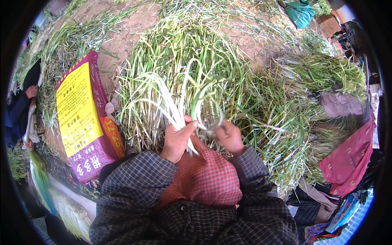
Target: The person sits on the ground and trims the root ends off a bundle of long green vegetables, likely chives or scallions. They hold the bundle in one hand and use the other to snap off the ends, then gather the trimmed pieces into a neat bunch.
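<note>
My left hand (179, 137) grips a small bunch of white-stemmed leafy stalks (173, 107), its thumb pressed across them. Their leaves fan out away from me and the white lower ends poke out below my palm. Just to the right, my right hand (229, 136) is blurred, with its fingers closed on a curled leaf (221, 114) of the same kind. Both hands are above the red-and-white checked cloth (214, 180) over my lap. Directly beyond them stands a dense heap of long green and yellowish stalks (186, 52).
A purple and yellow printed sack (81, 110) lies at my left. Further left, another person's hand (31, 91) is beside a pale bundle. More stalks (324, 73) are heaped at right, near a pink patterned cloth (349, 156). A green bag (300, 13) lies far right on bare ground (134, 30).
</note>
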A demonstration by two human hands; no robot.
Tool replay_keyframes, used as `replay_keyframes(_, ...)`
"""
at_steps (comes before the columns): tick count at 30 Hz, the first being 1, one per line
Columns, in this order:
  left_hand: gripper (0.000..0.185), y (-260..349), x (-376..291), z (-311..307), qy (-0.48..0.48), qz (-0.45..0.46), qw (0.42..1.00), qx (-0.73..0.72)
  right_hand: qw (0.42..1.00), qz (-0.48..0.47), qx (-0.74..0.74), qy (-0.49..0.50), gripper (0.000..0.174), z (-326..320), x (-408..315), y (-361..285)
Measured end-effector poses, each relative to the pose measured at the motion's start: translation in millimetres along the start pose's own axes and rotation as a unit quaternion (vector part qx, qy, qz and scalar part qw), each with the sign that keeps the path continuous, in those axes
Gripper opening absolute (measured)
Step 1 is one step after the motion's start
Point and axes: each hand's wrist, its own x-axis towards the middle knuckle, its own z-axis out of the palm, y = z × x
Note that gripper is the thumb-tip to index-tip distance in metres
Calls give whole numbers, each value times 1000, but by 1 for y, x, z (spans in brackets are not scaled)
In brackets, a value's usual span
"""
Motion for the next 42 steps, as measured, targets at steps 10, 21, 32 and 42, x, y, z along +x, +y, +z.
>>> replay_keyframes(10, 23, 26, 21, -14, 60, 11, 987, -146, 899, -7, -405, 168, 34, -86, -15, 27)
replay_keyframes(21, 44, 9, 18, -12, -118, -46, 989, -79, 897, -331, -282, 82, 21, 24, 27, -70)
replay_keyframes(32, 29, 37, 34, -17, 93, 29, 984, -148, 925, -65, 358, -113, 10, -29, -7, -27)
replay_keyframes(42, 34, 78, 36, -43, 138, 51, 975, -168, 894, 112, -433, -19, 19, -121, -69, 52)
